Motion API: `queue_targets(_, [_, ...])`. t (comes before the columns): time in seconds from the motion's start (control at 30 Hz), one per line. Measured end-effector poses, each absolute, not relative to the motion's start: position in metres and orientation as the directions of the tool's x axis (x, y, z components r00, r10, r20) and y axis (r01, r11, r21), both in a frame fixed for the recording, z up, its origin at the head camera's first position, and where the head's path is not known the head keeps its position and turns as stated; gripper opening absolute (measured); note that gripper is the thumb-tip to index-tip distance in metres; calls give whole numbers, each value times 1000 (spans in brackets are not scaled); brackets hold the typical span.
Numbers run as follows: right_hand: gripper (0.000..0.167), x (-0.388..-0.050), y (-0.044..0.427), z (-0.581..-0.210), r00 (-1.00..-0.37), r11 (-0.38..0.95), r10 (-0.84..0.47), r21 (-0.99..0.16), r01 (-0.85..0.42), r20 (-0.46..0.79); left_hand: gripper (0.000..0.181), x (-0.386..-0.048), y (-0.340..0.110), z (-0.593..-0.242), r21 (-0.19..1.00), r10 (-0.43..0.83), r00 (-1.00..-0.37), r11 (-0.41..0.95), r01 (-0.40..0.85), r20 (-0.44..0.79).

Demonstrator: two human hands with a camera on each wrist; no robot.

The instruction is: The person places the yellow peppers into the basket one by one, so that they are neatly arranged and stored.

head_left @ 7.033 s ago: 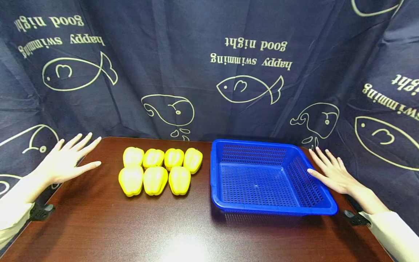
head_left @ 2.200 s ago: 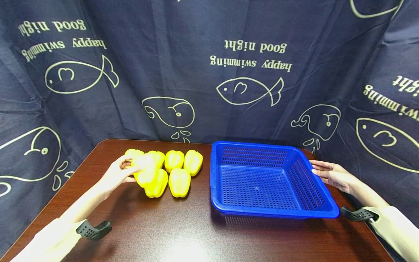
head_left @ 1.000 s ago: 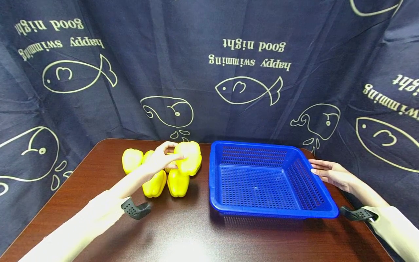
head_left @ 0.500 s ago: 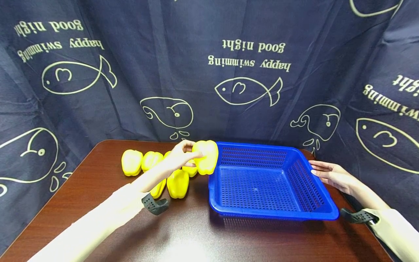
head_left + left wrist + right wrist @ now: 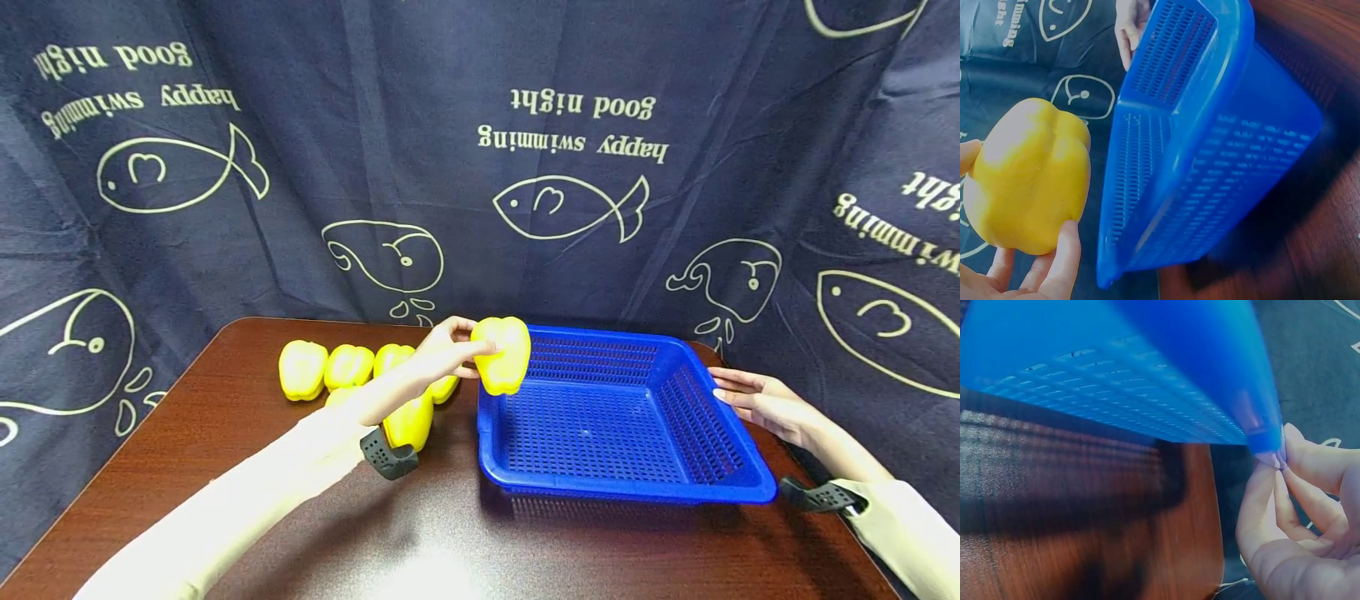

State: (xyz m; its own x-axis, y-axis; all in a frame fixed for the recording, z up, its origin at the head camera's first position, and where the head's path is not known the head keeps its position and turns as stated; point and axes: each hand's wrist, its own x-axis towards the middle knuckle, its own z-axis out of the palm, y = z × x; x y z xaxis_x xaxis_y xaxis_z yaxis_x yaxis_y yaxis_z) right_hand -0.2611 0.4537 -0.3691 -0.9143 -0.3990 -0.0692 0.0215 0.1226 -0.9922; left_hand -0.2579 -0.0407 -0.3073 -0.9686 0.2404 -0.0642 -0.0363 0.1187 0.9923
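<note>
My left hand (image 5: 447, 352) grips a yellow bell pepper (image 5: 504, 357) between thumb and fingers, above the left rim of a blue plastic basket (image 5: 600, 483). In the left wrist view that bell pepper (image 5: 1032, 178) is clear of the basket wall (image 5: 1229, 169). On the far side, my right hand (image 5: 772, 408) pinches the basket's right rim; the right wrist view shows thumb and fingers (image 5: 1263, 500) meeting at the rim's edge. The basket's visible floor is bare. Several more yellow bell peppers (image 5: 302, 372) sit on the table to the left, some partly hidden behind my left forearm.
The brown wooden table (image 5: 465, 533) carries the basket on its right half. A dark blue curtain (image 5: 420, 167) with fish and whale drawings hangs right behind the table's back edge. Each wrist wears a black strap (image 5: 388, 454).
My left hand picked the front-left bell pepper out of the group and carried it rightward, from over the other peppers to the basket's left rim. My right hand keeps hold of the basket, which stays put.
</note>
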Motion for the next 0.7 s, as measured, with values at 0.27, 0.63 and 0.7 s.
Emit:
queue_targets(0.27, [38, -261, 454, -369, -914, 112, -401, -994, 20, -64, 55, -266, -18, -307, 991, 236, -968, 121, -62, -90])
queue_targets(0.63, [38, -261, 454, -370, -914, 108, -400, -994, 24, -65, 59, -270, 14, -306, 988, 249, -965, 147, -50, -86])
queue_targets(0.7, [38, -262, 455, -370, -911, 103, -407, -994, 26, -66, 59, -270, 20, -306, 987, 245, -965, 155, -53, -90])
